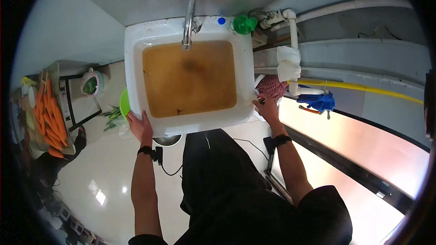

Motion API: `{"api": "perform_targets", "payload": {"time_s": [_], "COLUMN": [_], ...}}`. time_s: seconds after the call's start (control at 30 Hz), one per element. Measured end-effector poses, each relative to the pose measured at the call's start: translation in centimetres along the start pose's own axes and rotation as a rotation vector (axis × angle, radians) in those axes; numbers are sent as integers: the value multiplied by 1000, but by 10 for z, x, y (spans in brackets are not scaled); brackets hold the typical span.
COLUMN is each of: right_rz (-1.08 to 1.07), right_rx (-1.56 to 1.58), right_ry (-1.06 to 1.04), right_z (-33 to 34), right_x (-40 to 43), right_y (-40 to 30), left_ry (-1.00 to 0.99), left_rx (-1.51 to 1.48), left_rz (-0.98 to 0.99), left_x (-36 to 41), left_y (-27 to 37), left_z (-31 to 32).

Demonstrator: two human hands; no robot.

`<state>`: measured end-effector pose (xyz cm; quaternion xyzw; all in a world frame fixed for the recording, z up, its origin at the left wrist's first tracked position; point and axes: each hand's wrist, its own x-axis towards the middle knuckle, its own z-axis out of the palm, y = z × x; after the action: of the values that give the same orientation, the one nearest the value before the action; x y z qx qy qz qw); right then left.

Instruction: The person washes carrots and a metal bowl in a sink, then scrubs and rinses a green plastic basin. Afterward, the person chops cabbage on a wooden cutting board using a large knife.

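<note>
A white ceramic sink point(204, 127) filled with murky brown water point(190, 81) lies before me, its chrome faucet point(188, 23) over the far side. Some dark bits float in the water. My left hand point(140, 126) rests against the sink's near left corner, fingers apart, close to a bright green plastic basin point(124, 102). At the sink's right edge is my right hand point(267, 107), its fingers bent near the rim and just below a red-and-white mop head point(271, 86). Whether it holds anything is unclear.
A green-capped bottle point(242, 25) and a blue cap point(221, 21) sit on the sink's back ledge. White pipes point(293, 34) run at right, near a blue cloth point(317, 102). Carrots point(51, 119) lie on a table at left, beside another person's dark-clothed leg point(73, 146). A metal bowl point(167, 141) stands below the sink.
</note>
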<state>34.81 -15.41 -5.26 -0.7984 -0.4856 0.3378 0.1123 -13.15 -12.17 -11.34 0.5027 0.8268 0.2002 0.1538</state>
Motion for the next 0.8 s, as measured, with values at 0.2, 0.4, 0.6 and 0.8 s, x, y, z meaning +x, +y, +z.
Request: {"api": "perform_targets", "payload": {"time_s": [0.2,0.4,0.6,0.8], "right_rz": [51,21,38,-46], "right_rx": [95,142,377,62], "right_ry": [153,297,217,620], "right_z": [-18,-64,-134,-163], "right_x": [-12,-58,-70,-10], "right_y": [-16,-58,-91,-38], "left_ry": [-1,-54,-59,-59], "left_rx": [7,-7,-31,-42], "left_rz": [-26,-105,-81,-54], "left_x": [1,2,0,3], "left_y": [1,5,-3,5], "left_z": [0,-5,-5,-3]}}
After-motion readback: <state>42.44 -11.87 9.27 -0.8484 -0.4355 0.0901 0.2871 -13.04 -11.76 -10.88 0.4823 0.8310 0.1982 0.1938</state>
